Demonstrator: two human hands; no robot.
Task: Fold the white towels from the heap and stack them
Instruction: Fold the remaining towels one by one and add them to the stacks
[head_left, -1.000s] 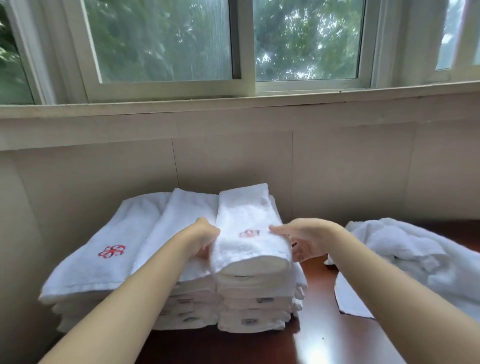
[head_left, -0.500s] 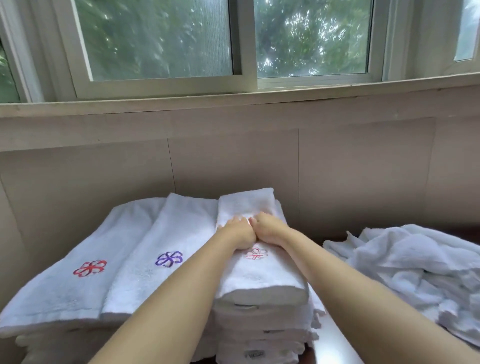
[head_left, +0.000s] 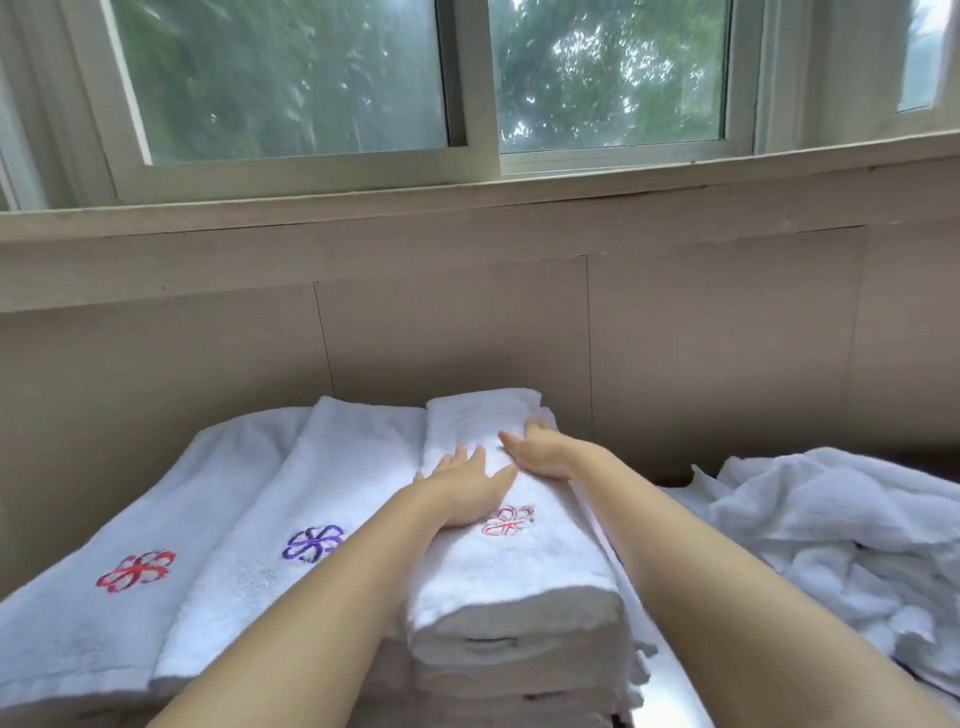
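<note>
a: which step is this?
b: smoothing. the left hand and right hand lie flat, fingers spread and gripping nothing, on the top folded towel of the right-hand stack.
a: next?
b: probably reaching right to the unfolded heap for another towel.

Top folded towel: white terry cloth, thick nubby pile, matt; embroidered flower in red thread with a slight sheen. Two neighbouring folded towels, one with purple stitching, one with red: same looped cotton-like cloth, matt, finely rough. Heap to the right: same white terry, crumpled, soft-looking folds. Table surface: a narrow strip shows, smooth and glossy, catching a bright reflection. Wall panels: flat beige, smooth, matt, thin seams. Window frame: pale painted finish, smooth; glass looks streaked and hazy.
</note>
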